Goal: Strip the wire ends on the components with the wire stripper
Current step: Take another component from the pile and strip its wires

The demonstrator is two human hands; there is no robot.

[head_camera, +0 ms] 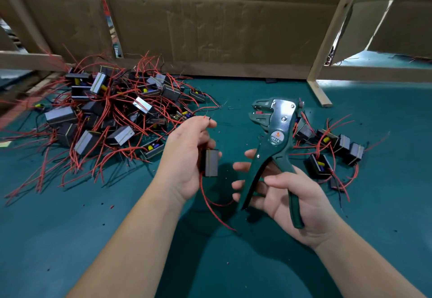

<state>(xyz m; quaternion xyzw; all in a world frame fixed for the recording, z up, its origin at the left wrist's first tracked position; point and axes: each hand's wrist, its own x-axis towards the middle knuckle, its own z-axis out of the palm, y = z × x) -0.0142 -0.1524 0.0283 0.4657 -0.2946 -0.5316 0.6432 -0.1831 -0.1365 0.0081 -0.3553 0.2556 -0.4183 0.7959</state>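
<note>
My left hand (187,157) holds a small black box component (211,163) against its palm and pinches the tips of its red and black wires between thumb and forefinger near the top. A long red wire (211,206) from the component hangs down to the mat. My right hand (287,197) grips the green handles of the wire stripper (272,148), which stands upright with its metal jaws parted at the top, a hand's width to the right of the pinched wire tips.
A big heap of black components with tangled red wires (105,115) lies on the green mat (93,239) at the left. A smaller group of components (327,150) sits to the right of the stripper. Cardboard walls and a wooden frame (327,40) stand behind.
</note>
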